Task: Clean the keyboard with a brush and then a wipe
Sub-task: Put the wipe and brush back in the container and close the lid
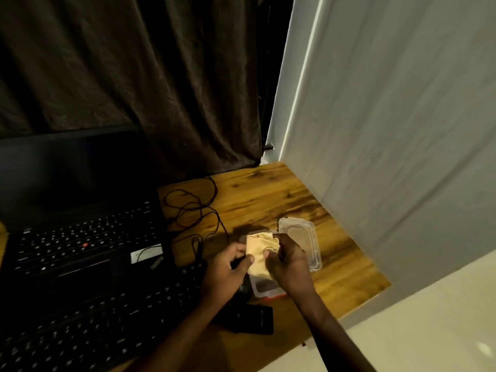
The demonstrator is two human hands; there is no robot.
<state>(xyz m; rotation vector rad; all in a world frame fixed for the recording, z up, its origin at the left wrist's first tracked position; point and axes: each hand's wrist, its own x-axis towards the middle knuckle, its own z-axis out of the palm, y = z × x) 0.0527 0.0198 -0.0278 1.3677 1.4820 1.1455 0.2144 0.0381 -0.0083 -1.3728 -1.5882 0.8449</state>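
Observation:
Both my hands hold a pale, creased wipe [259, 249] above the wooden table, just right of the keyboard. My left hand [228, 269] pinches its left edge between thumb and fingers. My right hand [288, 260] pinches its right side and top corner. A black external keyboard [107, 315] lies at the lower left, in front of an open black laptop [80, 237]. Under the wipe sits a clear plastic box [264, 287] with its lid [302, 241] swung open to the right. No brush shows.
A tangled black cable [193, 208] lies on the wooden table [268, 194] behind my hands. A black phone [247, 319] rests near the front edge and a dark mouse [243, 288] sits beside the keyboard. A dark curtain hangs behind; a white wall stands close on the right.

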